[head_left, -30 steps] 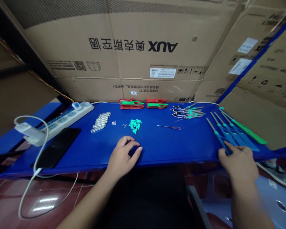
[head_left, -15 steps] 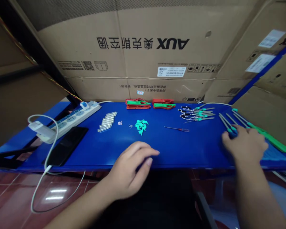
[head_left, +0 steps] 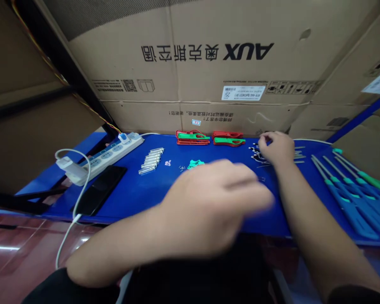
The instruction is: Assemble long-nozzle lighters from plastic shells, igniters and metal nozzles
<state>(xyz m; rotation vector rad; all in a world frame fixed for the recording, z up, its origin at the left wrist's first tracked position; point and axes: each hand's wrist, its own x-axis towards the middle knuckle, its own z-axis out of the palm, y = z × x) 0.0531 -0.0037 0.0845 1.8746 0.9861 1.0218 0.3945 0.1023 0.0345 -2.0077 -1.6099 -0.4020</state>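
My left hand [head_left: 215, 202] is raised over the front middle of the blue table, smeared by motion; its fingers point right and I cannot make out anything in them. At the back right, my right hand [head_left: 277, 147] is over a group of slim metal rods [head_left: 299, 161] with thin wires and black ends [head_left: 256, 157]. Its thumb and fingers are pinched together, and what they hold is hidden. A pale blurred streak shows just above the fingertips. The turquoise plastic parts [head_left: 195, 164] lie behind my left hand, which partly covers them.
Several blue-handled tools with metal shafts [head_left: 348, 202] lie at right. Red and green handle shells [head_left: 193, 137] stand along the cardboard [head_left: 193, 29]. Clear tube-like parts [head_left: 151, 161], tiny pink pieces [head_left: 167, 163], a black phone [head_left: 101, 190] and a power strip [head_left: 106, 156] are on the left.
My right hand has moved from the blue-handled tools leftward and back to the wired rods. My left hand has risen and shifted right. The view has turned a little left.
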